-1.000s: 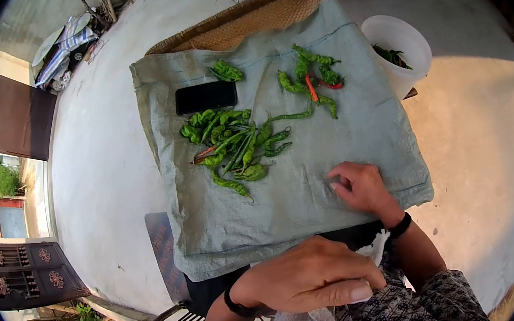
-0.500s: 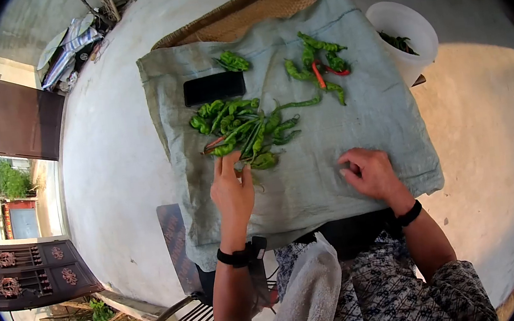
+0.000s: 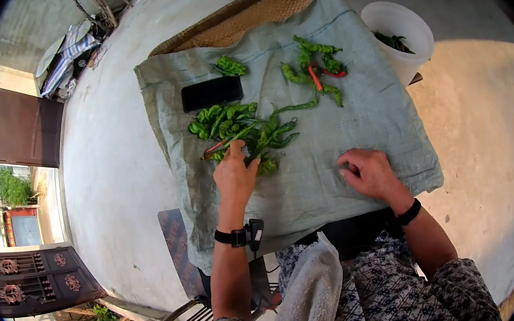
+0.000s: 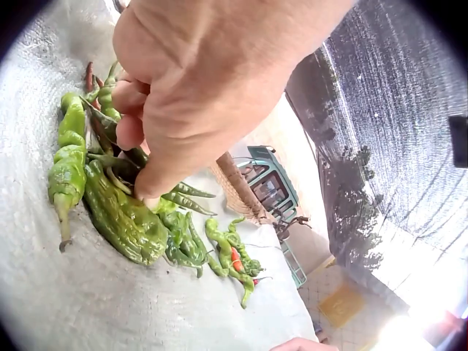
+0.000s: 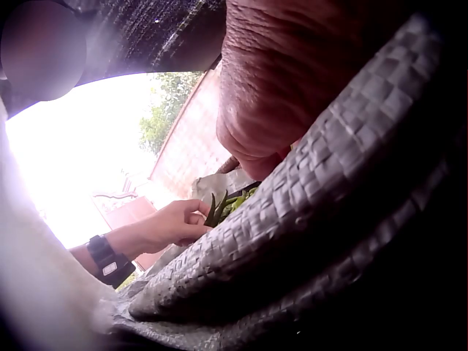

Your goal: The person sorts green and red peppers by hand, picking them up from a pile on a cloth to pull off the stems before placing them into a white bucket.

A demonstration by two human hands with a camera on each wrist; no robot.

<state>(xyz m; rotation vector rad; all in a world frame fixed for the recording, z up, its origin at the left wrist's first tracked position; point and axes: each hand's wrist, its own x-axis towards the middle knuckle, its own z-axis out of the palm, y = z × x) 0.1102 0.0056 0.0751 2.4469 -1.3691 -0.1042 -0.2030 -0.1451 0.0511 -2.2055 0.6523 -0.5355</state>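
My left hand [image 3: 233,174] reaches into a pile of green chili peppers [image 3: 222,121] on a grey-green woven sack [image 3: 312,195]. Its fingers curl inward with the thumb opposite, pinching at a green pepper among the stems. Up close in the left wrist view, the thumb tip of that hand [image 4: 208,80] meets the stem end of a broad wrinkled pepper [image 4: 124,219]; the fingertips are partly hidden among the peppers. Loosely curled, my right hand [image 3: 369,173] rests on the sack with nothing in it. One reddish pepper [image 3: 213,149] lies at the pile's left side.
A smaller group of green and red peppers [image 3: 313,73] lies to the right. Behind the pile are a black phone [image 3: 211,94] and a few green peppers [image 3: 232,66]. The sack covers a woven basket [image 3: 241,19]. A white bucket [image 3: 412,32] holding peppers stands right.
My left hand has gone from in front of my body forward to the pile, then deeper among the peppers, its fingers closing. The right hand stays in place on the sack.
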